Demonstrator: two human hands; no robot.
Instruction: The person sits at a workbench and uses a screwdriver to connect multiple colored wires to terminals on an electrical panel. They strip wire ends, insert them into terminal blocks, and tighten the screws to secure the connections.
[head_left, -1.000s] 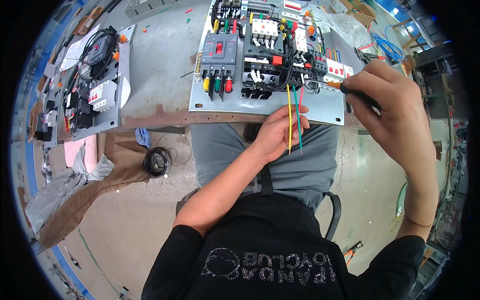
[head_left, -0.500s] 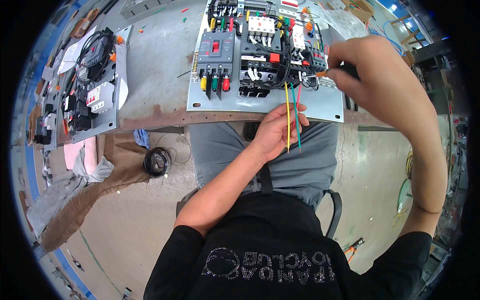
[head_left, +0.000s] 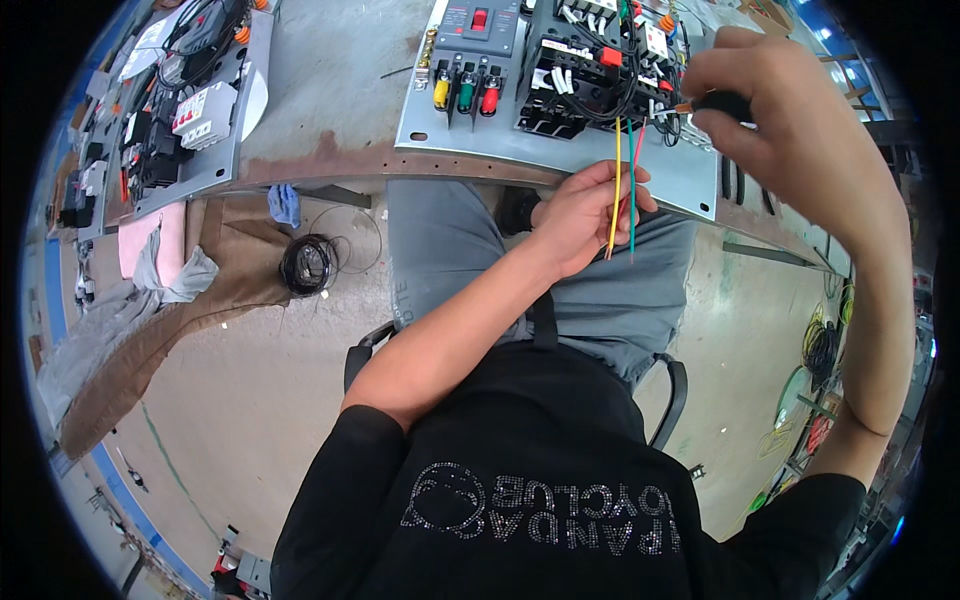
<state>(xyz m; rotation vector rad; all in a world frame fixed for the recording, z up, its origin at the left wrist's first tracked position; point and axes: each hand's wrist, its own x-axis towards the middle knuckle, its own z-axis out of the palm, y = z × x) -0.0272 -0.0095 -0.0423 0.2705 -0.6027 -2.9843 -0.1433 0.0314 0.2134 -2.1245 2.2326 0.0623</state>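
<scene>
My right hand (head_left: pixel 765 110) is closed round the black handle of a screwdriver (head_left: pixel 722 103), whose orange part points left at the wired components near the panel's front edge. Its tip is too small to make out. Below that edge, my left hand (head_left: pixel 590 220) has its fingers curled at three thin wires. The yellow wire (head_left: pixel 617 190) and the green wire (head_left: pixel 632 200) run down across the fingers, with their ends hanging free. The red wire (head_left: pixel 640 143) reaches the fingertips, where its end is hidden. All three come from the black terminal block (head_left: pixel 602 118) on the metal panel (head_left: pixel 480 155).
A grey circuit breaker (head_left: pixel 478 28) with yellow, green and red sleeved terminals sits on the panel's left part. Another wired panel (head_left: pixel 225 150) lies at the left on the worktable (head_left: pixel 330 110). A black wire coil (head_left: pixel 308 265) rests on the floor near brown cloth (head_left: pixel 225 270).
The view has shifted, so the panel and table sit higher in it. Both hands keep nearly the same places at the panel, the right still on the screwdriver.
</scene>
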